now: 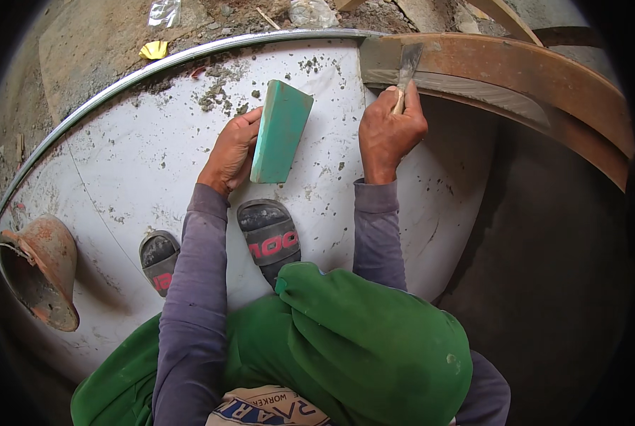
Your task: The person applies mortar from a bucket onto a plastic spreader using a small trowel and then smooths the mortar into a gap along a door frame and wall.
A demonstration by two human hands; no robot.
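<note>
My left hand (231, 153) grips a green plaster float (283, 133) from its left side, holding it over a white sheet (324, 163). The float is tilted, with its flat face toward the right; the fingers behind it are hidden. In my right hand (393, 129) is a small paintbrush (407, 64), held by its pale wooden handle. The brush end points up and lies against or just in front of a curved brown board (488, 64). A grey smear of cement (466, 89) runs along the board's near side.
A stained, tapering bucket (58, 266) lies on its side at the left. Cement crumbs (214, 92) are scattered over the sheet. A metal edging strip (189, 51) curves along its far side, beyond which lie a yellow wrapper (153, 50) and rubble. My feet wear black slippers (267, 231).
</note>
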